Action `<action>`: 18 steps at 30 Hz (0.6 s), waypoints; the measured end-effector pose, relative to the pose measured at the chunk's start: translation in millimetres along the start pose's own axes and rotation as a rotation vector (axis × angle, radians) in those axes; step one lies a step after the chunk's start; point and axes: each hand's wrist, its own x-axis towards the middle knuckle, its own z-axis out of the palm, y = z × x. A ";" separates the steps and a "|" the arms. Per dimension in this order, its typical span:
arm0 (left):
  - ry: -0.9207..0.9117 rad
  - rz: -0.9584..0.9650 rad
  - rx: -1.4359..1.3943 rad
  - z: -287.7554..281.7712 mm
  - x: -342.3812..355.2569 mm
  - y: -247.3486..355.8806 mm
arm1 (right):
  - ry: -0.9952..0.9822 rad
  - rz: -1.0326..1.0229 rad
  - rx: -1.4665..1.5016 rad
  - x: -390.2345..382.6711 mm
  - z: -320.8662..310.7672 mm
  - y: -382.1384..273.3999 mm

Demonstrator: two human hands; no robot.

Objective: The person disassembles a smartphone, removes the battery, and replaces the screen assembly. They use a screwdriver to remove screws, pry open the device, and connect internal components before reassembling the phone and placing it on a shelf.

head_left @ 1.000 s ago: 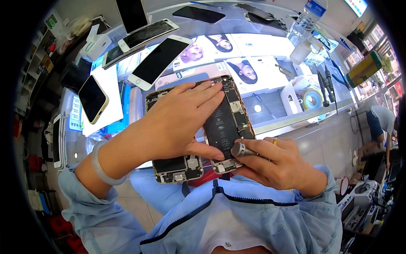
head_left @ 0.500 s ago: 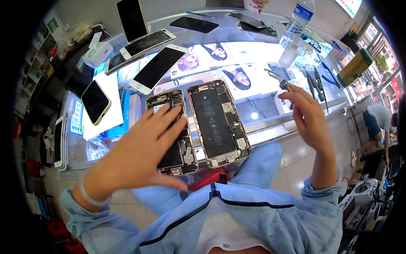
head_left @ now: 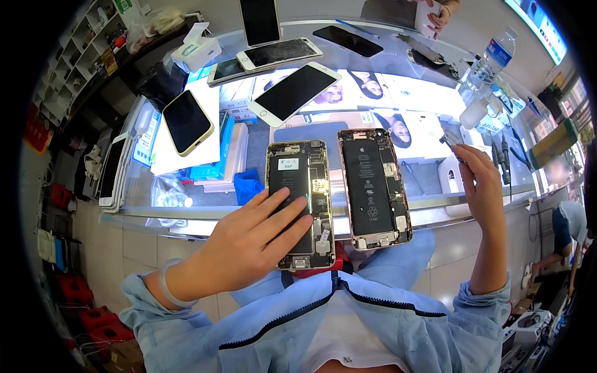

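Two opened phones lie side by side at the counter's near edge, their batteries and boards showing. My left hand (head_left: pixel 261 233) lies over the left opened phone (head_left: pixel 320 214), fingers stretched across its black battery, which bears a white sticker. Just right of it, untouched, is the other opened phone (head_left: pixel 370 193), with a rose-coloured frame. Out to the right, my right hand (head_left: pixel 482 186) is raised with bent fingers closed around a small silver metal tool (head_left: pixel 445 140). Its tip shows beyond the fingertips; its kind is unclear.
Several phones surround the left side, including a white phone (head_left: pixel 295 94) and a yellow-cased phone (head_left: pixel 188 122). A water bottle (head_left: pixel 497 53), pliers (head_left: pixel 521 149) and a yellow-green can (head_left: pixel 552 144) stand or lie right. Another person's hand (head_left: pixel 440 17) shows at the far side.
The view has shifted, so the counter appears farther right. My left hand has drawn back lower on the left opened phone, uncovering its sticker. My right fingers have closed in at the metal tool.
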 end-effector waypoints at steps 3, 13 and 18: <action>0.064 0.035 -0.033 -3.8 3.1 -2.4 | 0.049 -0.059 -0.054 -1.3 -1.5 -4.1; 0.170 0.034 -0.055 -18.2 27.6 -6.7 | -0.133 -0.306 0.215 -14.3 -2.4 -44.8; 0.092 0.029 -0.013 -6.2 24.7 -0.6 | -0.166 -0.407 0.339 -17.5 2.2 -60.7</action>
